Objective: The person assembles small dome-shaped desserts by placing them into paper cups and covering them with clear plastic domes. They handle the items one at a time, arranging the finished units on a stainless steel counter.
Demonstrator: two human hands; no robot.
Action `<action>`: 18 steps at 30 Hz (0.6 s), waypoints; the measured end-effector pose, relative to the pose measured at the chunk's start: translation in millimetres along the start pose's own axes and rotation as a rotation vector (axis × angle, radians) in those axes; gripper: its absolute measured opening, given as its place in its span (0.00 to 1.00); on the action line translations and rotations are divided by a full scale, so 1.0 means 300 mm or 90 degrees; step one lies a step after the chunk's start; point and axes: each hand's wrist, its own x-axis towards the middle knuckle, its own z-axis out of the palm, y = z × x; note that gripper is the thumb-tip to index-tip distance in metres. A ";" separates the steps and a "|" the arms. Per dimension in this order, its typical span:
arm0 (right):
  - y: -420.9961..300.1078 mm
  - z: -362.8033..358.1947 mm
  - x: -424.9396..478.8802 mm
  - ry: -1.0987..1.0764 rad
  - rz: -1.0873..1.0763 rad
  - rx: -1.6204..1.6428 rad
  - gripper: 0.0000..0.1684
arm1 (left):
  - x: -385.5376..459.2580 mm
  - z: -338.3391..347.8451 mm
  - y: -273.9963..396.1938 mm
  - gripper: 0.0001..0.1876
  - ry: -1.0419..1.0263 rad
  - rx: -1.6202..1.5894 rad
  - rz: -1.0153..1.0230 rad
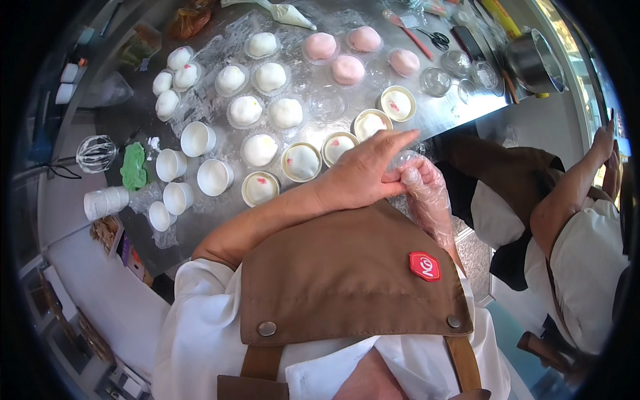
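Observation:
My bare left hand (364, 169) reaches across my chest, one finger stretched out to the right. Its other fingertips meet my right hand (429, 192), which wears a clear plastic glove (436, 217) and has curled fingers. A wrinkled bit of clear plastic (402, 159) shows between the two hands; what exactly is gripped there is hidden. Just beyond them, white paper cups filled with white dough balls with red specks (302, 161) stand in a curved row. Behind that row sit round white dough balls (286, 113) and pink dough balls (348, 69) in clear plastic holders.
Several empty paper cups (215, 177), a green cloth (133, 167) and a wire whisk (96, 154) lie at left. Clear plastic domes (436, 81), scissors (440, 41), a red-handled spatula (417, 40) and a steel bowl (534, 60) are at right. Another person (575, 240) stands close on the right.

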 end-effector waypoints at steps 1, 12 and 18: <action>0.005 -0.008 0.005 -0.009 -0.001 -0.010 0.11 | -0.003 0.003 -0.003 0.41 0.004 -0.010 0.002; -0.022 -0.062 0.069 0.014 0.023 0.042 0.11 | 0.019 -0.014 -0.022 0.46 0.040 -0.096 -0.020; -0.044 -0.121 0.129 -0.009 -0.019 0.017 0.10 | 0.085 0.022 -0.040 0.40 0.137 0.238 0.081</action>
